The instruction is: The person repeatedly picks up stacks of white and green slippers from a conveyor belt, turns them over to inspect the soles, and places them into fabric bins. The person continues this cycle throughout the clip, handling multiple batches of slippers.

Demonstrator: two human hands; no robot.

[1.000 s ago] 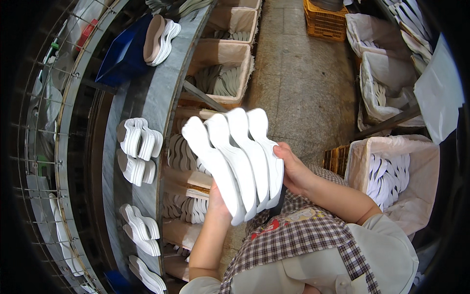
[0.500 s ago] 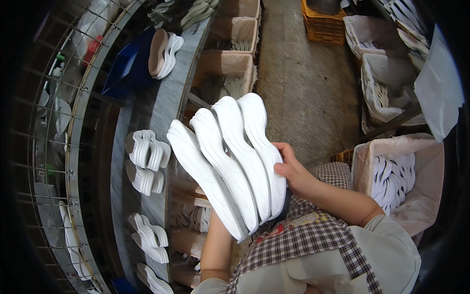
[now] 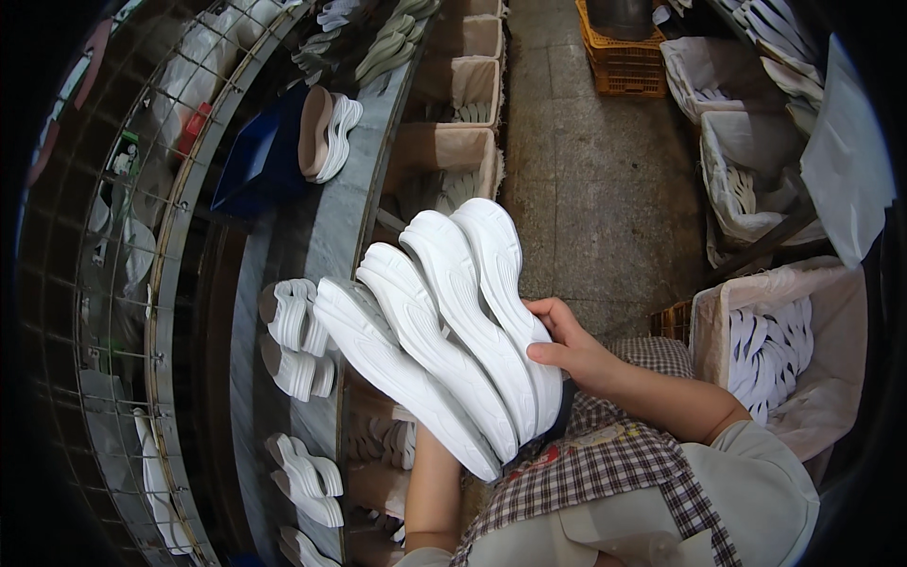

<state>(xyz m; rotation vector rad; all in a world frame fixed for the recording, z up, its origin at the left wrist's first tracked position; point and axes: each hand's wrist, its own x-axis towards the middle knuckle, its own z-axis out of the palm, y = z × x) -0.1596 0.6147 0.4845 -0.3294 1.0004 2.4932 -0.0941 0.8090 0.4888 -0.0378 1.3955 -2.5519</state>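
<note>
A head-worn fisheye looks down, close above the white soles.

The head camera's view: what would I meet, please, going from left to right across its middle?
Grey metal-framed wire mesh panel, grey marble shelf, fanned white curved shoe soles, bare right hand, pale pink cloth-lined bin.

The right hand grips the right side of the white soles, thumb laid over their edge, fingers reaching behind. Its bare forearm slants away to the soles' lower right, elbow bent. The left forearm rises steeply beneath the soles, which hide the left hand.
</note>
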